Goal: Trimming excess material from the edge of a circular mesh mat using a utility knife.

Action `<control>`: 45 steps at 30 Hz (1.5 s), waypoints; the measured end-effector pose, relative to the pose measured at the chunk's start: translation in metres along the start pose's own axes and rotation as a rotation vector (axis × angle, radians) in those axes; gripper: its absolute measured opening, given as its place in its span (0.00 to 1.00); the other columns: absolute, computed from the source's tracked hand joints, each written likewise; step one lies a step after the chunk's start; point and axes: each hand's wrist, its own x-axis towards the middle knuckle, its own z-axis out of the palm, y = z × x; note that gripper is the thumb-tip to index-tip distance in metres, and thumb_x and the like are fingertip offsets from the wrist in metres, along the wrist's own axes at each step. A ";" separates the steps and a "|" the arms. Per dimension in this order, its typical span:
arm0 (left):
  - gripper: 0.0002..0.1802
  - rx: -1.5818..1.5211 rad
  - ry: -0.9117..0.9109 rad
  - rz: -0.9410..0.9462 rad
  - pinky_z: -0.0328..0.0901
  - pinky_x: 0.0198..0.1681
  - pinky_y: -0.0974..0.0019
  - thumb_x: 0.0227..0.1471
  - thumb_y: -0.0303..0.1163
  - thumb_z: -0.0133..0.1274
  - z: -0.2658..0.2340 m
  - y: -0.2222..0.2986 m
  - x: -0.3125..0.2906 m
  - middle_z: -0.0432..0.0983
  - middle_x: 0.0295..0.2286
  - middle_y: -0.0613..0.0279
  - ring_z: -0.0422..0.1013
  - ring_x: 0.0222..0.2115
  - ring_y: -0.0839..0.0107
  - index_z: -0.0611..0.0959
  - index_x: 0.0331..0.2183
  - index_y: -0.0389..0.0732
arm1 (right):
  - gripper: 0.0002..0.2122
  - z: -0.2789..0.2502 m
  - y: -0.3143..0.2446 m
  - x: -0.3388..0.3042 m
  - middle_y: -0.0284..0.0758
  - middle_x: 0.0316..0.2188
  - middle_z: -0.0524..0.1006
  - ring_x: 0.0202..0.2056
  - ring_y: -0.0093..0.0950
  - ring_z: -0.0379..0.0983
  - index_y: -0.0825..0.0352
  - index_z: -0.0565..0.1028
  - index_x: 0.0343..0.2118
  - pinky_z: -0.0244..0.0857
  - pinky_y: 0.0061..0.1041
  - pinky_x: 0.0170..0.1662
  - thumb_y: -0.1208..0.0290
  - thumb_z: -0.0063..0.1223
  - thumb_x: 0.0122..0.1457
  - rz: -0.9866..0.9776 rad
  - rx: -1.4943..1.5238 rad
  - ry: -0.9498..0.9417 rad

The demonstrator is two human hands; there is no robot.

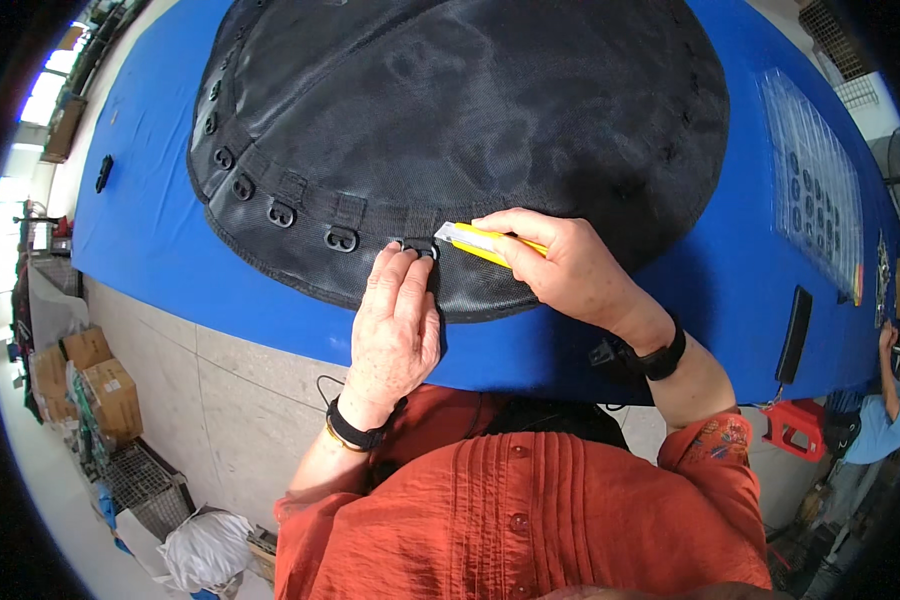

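Note:
A large round piece of black mesh fabric [470,120] lies on the blue table, with black webbing loops and plastic double-ring buckles [341,239] along its near edge. My left hand [398,318] lies stretched out on that edge, its fingertips pressing down on one buckle [422,248] and partly covering it. In my right hand [575,262] is a yellow utility knife [485,243], gripped between thumb and fingers. Its tip points left and meets the webbing just beside that buckle, close to my left fingertips. Whether the blade is touching the webbing I cannot tell.
The blue table cover [710,300] stretches around the fabric. At the right lie a clear plastic sheet [815,190] with dark oval pieces and a long black strip [794,335]. A small black part [104,174] sits at the far left. Another person [885,420] stands beyond the right end.

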 end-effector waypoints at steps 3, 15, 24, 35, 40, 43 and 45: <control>0.24 -0.006 0.001 -0.006 0.67 0.65 0.47 0.56 0.17 0.54 0.000 0.001 0.000 0.73 0.56 0.40 0.69 0.63 0.41 0.80 0.55 0.31 | 0.13 0.000 -0.003 -0.001 0.32 0.31 0.83 0.27 0.16 0.74 0.67 0.82 0.56 0.69 0.20 0.32 0.72 0.57 0.72 -0.009 -0.009 -0.005; 0.24 -0.013 0.013 -0.012 0.68 0.65 0.47 0.56 0.17 0.54 0.000 0.001 0.000 0.74 0.56 0.41 0.69 0.63 0.41 0.80 0.55 0.32 | 0.12 -0.005 -0.013 0.002 0.49 0.44 0.86 0.45 0.37 0.87 0.71 0.82 0.51 0.77 0.30 0.47 0.74 0.55 0.69 0.039 0.004 -0.030; 0.23 -0.007 0.036 0.003 0.70 0.63 0.48 0.56 0.17 0.54 0.001 0.000 0.000 0.74 0.55 0.41 0.70 0.62 0.41 0.81 0.55 0.32 | 0.12 -0.003 -0.010 0.003 0.48 0.44 0.86 0.46 0.39 0.87 0.70 0.82 0.51 0.78 0.31 0.48 0.74 0.55 0.69 0.027 -0.033 -0.018; 0.25 -0.003 0.033 0.034 0.70 0.63 0.47 0.54 0.18 0.57 0.001 -0.001 0.001 0.74 0.53 0.40 0.70 0.61 0.39 0.81 0.55 0.29 | 0.11 -0.005 -0.013 0.002 0.49 0.44 0.86 0.47 0.39 0.87 0.71 0.82 0.51 0.78 0.31 0.49 0.73 0.55 0.70 0.040 -0.037 -0.026; 0.24 -0.003 0.020 0.029 0.70 0.63 0.47 0.54 0.18 0.57 0.001 -0.001 0.001 0.74 0.53 0.41 0.70 0.60 0.39 0.81 0.54 0.29 | 0.11 -0.007 -0.015 0.003 0.49 0.44 0.86 0.47 0.39 0.87 0.70 0.82 0.51 0.78 0.30 0.48 0.73 0.56 0.70 0.036 -0.054 -0.042; 0.24 0.006 0.021 0.032 0.70 0.63 0.47 0.54 0.18 0.57 0.000 -0.001 0.001 0.74 0.53 0.41 0.71 0.60 0.39 0.81 0.54 0.29 | 0.11 -0.007 -0.012 0.003 0.49 0.44 0.86 0.46 0.39 0.87 0.70 0.82 0.52 0.78 0.30 0.48 0.73 0.55 0.70 0.034 -0.052 -0.041; 0.24 0.012 0.026 0.035 0.70 0.63 0.47 0.54 0.18 0.58 0.000 0.000 0.001 0.74 0.53 0.41 0.71 0.60 0.39 0.81 0.54 0.29 | 0.11 -0.005 -0.011 0.002 0.49 0.44 0.86 0.46 0.39 0.87 0.69 0.82 0.52 0.78 0.30 0.47 0.73 0.55 0.70 0.044 -0.052 -0.031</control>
